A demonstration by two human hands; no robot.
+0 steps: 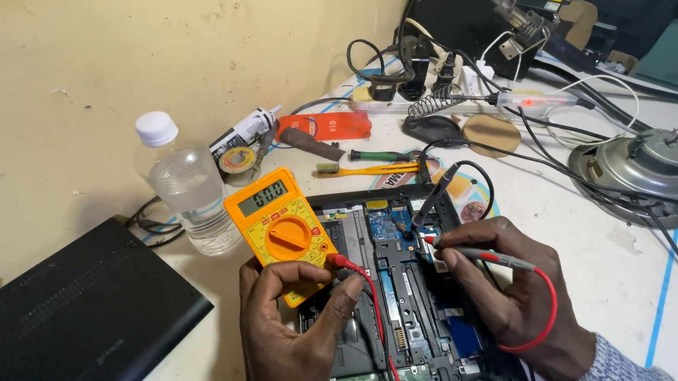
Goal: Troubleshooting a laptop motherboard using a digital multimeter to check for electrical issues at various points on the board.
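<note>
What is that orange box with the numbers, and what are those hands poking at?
You are looking through a camera worn on a person's head, pointing down at their own two hands. The orange box is a multimeter, a tester with a small screen and a round dial. The left hand steadies it at its lower edge. The right hand holds a thin probe on a red wire and touches its tip to the inside of an opened laptop, where the green and blue circuit boards show. A second probe with a black wire also points down at the board. Around it lie the laptop's black bottom cover, a water bottle, a round grey motor and tangled cables.
</note>
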